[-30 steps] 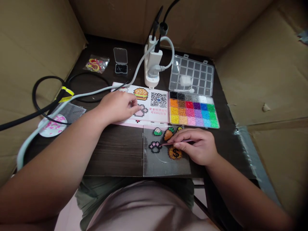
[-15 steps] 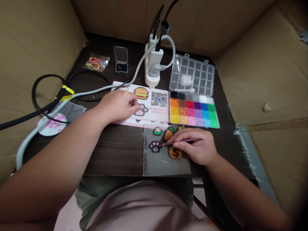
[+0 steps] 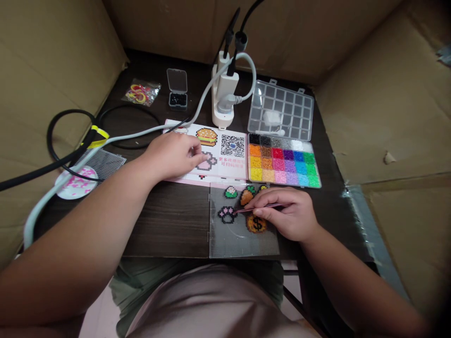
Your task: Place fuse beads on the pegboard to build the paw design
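My right hand (image 3: 294,213) pinches a pair of thin pinkish tweezers (image 3: 260,207). Their tip meets the right edge of a small bead paw (image 3: 227,215), black-outlined with pink toe pads and an unfilled centre. The paw sits on a clear pegboard (image 3: 243,241) beside an orange bead coin (image 3: 256,224) with a dollar sign, a bead carrot (image 3: 247,195) and a green-and-white bead figure (image 3: 230,192). My left hand (image 3: 176,154) rests on a printed pattern sheet (image 3: 234,171), thumb and fingers apart, a fingertip touching the printed pink paw (image 3: 205,162).
A sectioned bead box (image 3: 284,159) stands open at the right, its lid (image 3: 282,108) tilted back. Behind the sheet is a white power strip (image 3: 221,98) with cables. A small box of black beads (image 3: 178,99), a bag (image 3: 141,92) and a white dish (image 3: 75,183) lie leftward.
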`<state>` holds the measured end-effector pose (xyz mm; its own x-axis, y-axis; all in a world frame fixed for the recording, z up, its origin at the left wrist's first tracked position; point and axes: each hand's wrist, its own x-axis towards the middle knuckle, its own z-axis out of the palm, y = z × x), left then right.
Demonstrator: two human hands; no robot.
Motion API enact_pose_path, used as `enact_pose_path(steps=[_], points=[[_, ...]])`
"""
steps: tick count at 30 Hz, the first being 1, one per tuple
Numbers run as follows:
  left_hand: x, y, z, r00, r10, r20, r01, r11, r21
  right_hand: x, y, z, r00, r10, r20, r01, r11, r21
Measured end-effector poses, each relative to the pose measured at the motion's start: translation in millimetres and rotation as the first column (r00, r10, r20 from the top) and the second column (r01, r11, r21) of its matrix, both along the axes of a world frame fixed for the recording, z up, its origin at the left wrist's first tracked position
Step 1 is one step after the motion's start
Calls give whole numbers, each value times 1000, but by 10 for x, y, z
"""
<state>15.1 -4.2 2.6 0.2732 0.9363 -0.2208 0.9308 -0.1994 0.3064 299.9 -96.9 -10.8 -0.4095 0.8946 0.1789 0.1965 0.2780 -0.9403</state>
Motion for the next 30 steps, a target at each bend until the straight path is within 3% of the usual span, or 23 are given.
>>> enact_pose_path(steps=[6,10,12,15,17,18,24,30], points=[[-7,2,-8,1000,-1,-5,1,1000,-8,7,-3,8,999,-27,-43,26,999,-20],[-6,-4,6,1000,-5,-8,5,1000,-18,73,10,47,978,-203,-52,205,978,28],[-6,-5,17,1000,-6,-12,6,1000,-30,147,37,48,907,-419,-31,420,903,93],[-8,-4,30,1000,0,2,1,999,-33,287,106,19,686,-728,-1,714,673,195],[-7,-4,35,1000,-1,21,2,999,-33,369,155,-4,575,-818,-5,798,559,228],[-6,-4,37,1000,0,26,1,999,-35,399,175,-12,551,-834,-9,813,535,230],[-1,-6,43,1000,5,26,-4,999,-52,450,200,-7,570,-820,54,788,564,248],[-1,4,45,1000,1,13,0,998,-56,466,192,-11,582,-810,77,790,585,186]])
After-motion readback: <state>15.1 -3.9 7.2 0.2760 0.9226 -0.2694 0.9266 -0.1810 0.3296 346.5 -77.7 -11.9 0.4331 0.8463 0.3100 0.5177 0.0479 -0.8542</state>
